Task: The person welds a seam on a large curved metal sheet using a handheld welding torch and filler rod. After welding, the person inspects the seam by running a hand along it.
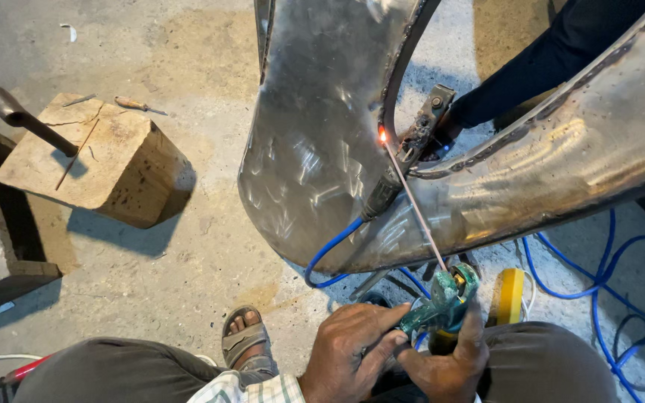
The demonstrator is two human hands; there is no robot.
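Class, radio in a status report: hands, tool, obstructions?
Both hands, left and right, grip green electrode holder. Rod tip glowing on metal seam. Blue cable nearby.

- Left hand (pixel 352 347) and right hand (pixel 449 358) both close their grip on a green welding electrode holder (pixel 442 302).
- Its thin electrode rod (pixel 416 205) runs up to a glowing orange tip on the curved sheet-metal panel (pixel 315 134).
- A locking clamp (pixel 425 123) bites the panel's seam.
- Blue cable (pixel 599 276) loops over the concrete floor (pixel 188 246).
- A hammer (pixel 27 119) rests on a wooden block (pixel 106 164).
- A sandalled foot (pixel 244 332) is planted below.
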